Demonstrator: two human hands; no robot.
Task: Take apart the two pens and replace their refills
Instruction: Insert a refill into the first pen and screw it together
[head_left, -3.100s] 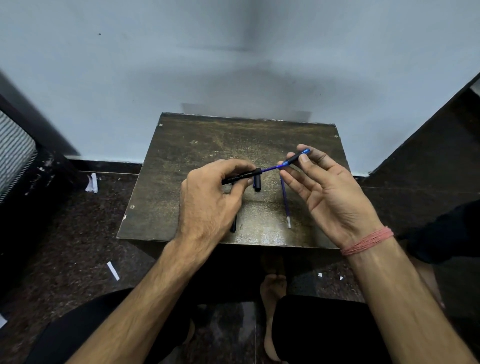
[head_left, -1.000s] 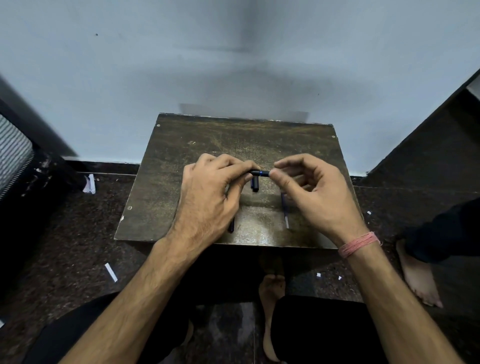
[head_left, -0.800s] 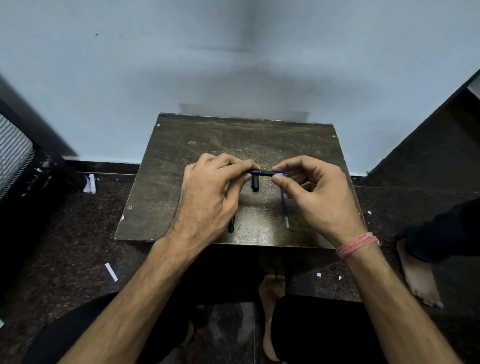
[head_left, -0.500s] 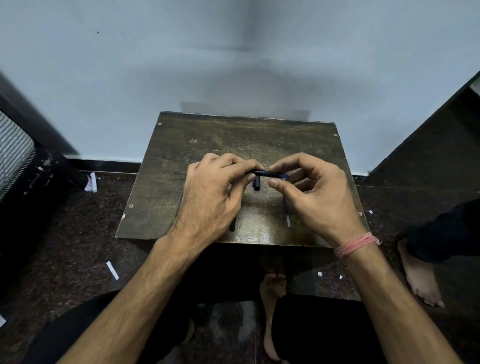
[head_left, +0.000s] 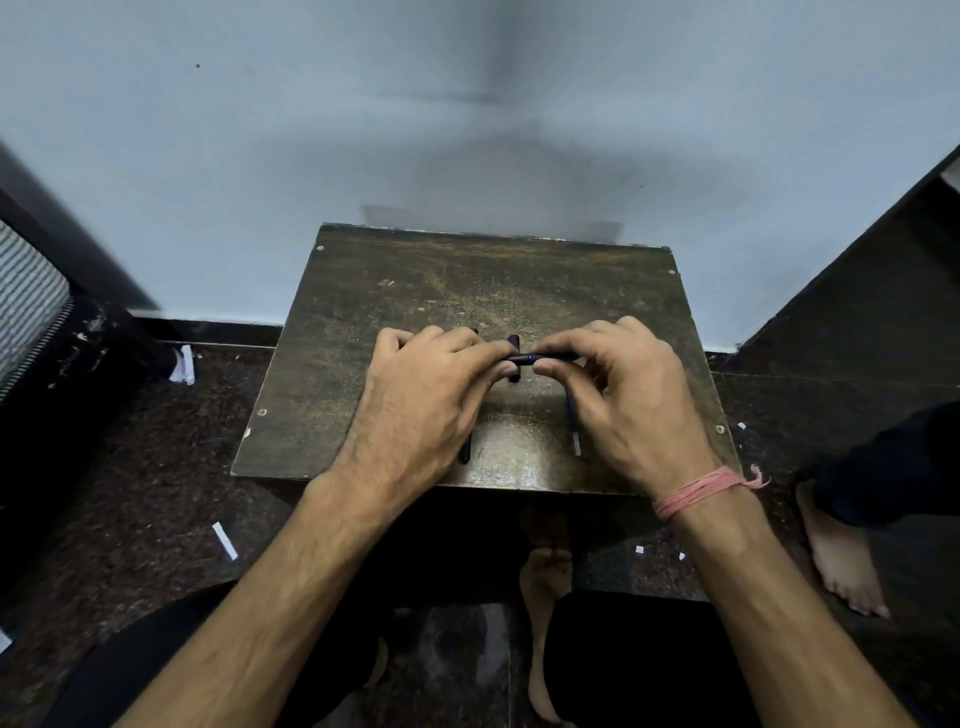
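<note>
We hold one pen (head_left: 524, 358) in the air above the middle of the tabletop (head_left: 395, 291). It lies flat, its long way running from the left edge to the right edge. Our left hand (head_left: 421, 400) pinches its left end and our right hand (head_left: 623, 400) pinches its right end, so both are just as near. We think the next move is a twist along that line

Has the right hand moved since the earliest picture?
Yes. The right hand has moved left, toward the left hand, over the table, closing on the pen.
</note>
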